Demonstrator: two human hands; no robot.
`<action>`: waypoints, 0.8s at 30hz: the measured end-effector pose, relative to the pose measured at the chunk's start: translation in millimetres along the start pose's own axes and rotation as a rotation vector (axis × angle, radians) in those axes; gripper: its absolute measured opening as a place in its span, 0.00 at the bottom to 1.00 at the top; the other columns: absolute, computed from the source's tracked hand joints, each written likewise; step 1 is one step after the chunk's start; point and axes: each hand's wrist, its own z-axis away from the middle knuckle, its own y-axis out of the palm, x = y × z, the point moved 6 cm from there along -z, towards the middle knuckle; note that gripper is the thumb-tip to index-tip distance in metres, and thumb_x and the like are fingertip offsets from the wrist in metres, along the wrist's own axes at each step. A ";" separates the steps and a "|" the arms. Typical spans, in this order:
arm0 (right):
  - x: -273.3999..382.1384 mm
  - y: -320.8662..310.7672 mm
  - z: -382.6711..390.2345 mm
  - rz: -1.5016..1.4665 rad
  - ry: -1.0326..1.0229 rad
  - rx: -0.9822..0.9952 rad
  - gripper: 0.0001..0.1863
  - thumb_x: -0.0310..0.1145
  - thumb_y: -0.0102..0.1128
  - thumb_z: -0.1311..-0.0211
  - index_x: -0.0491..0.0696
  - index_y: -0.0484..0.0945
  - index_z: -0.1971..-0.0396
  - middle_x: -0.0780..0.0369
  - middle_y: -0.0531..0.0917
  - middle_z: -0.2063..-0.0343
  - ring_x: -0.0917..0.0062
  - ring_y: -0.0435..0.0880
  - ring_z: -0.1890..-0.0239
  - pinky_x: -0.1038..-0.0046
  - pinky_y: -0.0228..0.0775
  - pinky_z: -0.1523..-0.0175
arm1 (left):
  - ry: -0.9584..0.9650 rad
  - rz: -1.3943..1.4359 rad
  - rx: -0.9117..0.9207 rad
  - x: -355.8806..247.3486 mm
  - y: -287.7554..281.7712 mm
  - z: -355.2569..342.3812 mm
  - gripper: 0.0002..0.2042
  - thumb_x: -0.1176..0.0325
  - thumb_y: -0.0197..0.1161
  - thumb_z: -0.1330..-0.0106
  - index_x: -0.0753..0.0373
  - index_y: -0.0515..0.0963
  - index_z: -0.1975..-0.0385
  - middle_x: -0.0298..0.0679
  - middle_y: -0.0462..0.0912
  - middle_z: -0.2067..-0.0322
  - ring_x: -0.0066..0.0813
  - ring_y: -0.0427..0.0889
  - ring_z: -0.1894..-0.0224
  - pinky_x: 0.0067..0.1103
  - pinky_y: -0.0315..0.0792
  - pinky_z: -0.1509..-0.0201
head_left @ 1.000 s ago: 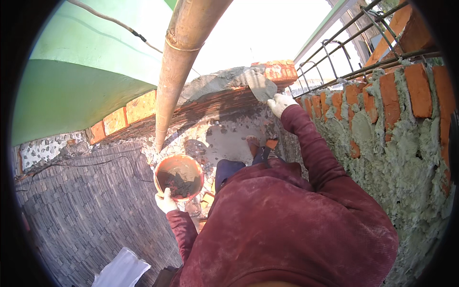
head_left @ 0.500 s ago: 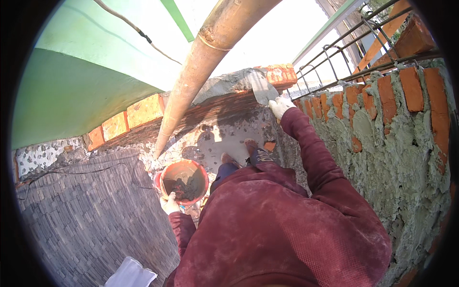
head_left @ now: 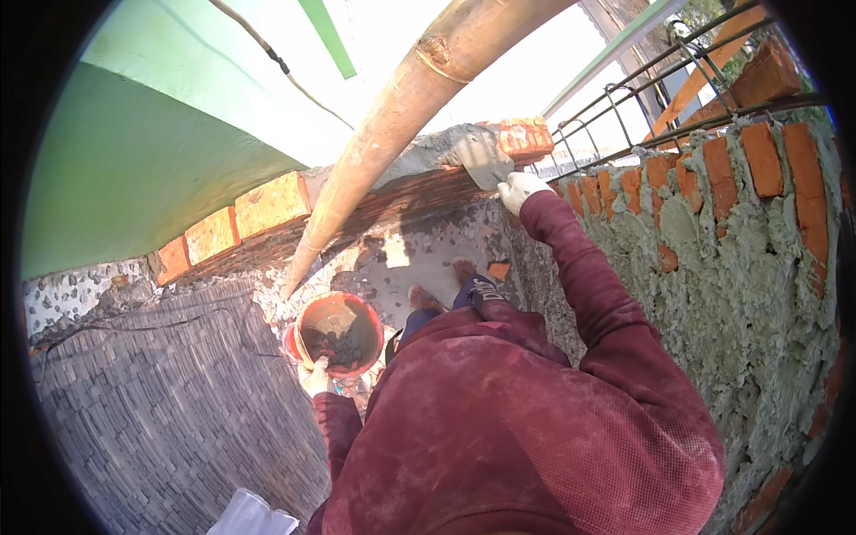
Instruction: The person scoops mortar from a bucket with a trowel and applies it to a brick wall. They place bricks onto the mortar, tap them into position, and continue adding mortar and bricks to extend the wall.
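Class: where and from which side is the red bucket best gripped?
Probably the near rim of the red bucket, from the left, where the left hand holds it: the mouth opens upward and the mortar sits below the lip, leaving an edge to pinch.

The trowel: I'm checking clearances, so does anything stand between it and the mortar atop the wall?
Nothing visible: the trowel in the right hand appears against the mortar; the bamboo pole crosses farther left.

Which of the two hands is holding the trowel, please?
The right hand holds the trowel, by the grey mortar; the left hand grips the red bucket instead.
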 end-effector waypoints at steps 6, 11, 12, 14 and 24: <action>-23.9 6.2 -12.1 -0.005 0.014 -0.001 0.26 0.48 0.50 0.29 0.39 0.84 0.52 0.45 0.86 0.53 0.52 0.85 0.47 0.56 0.73 0.38 | -0.035 0.044 -0.022 12.7 -13.8 9.2 0.14 0.83 0.71 0.46 0.59 0.73 0.69 0.27 0.73 0.72 0.18 0.70 0.73 0.20 0.68 0.67; -41.5 0.1 3.8 -0.327 0.226 0.230 0.26 0.48 0.51 0.29 0.39 0.84 0.52 0.45 0.85 0.51 0.52 0.85 0.48 0.56 0.73 0.38 | -0.050 0.022 -0.091 37.1 -43.2 14.3 0.13 0.82 0.71 0.46 0.60 0.74 0.67 0.30 0.75 0.73 0.22 0.74 0.74 0.22 0.72 0.67; -61.6 -7.0 2.7 -0.141 0.111 0.091 0.25 0.47 0.51 0.30 0.40 0.84 0.51 0.46 0.86 0.53 0.53 0.85 0.49 0.56 0.74 0.40 | -0.048 -0.016 -0.101 41.2 -48.8 18.7 0.13 0.82 0.70 0.46 0.62 0.75 0.66 0.32 0.77 0.73 0.24 0.77 0.74 0.23 0.75 0.66; -44.3 -47.9 28.7 0.067 0.080 -0.119 0.22 0.44 0.53 0.31 0.42 0.84 0.52 0.48 0.87 0.55 0.54 0.86 0.51 0.57 0.77 0.43 | -0.051 0.027 -0.130 43.9 -55.8 33.9 0.13 0.82 0.70 0.46 0.61 0.75 0.65 0.32 0.77 0.72 0.24 0.77 0.74 0.23 0.75 0.67; 55.5 -142.1 -48.2 0.413 -0.142 -0.382 0.14 0.36 0.57 0.33 0.47 0.83 0.53 0.51 0.88 0.57 0.56 0.87 0.52 0.57 0.78 0.45 | -0.097 -0.019 -0.166 45.9 -46.9 66.0 0.13 0.84 0.68 0.46 0.59 0.72 0.70 0.30 0.76 0.72 0.20 0.74 0.70 0.22 0.72 0.62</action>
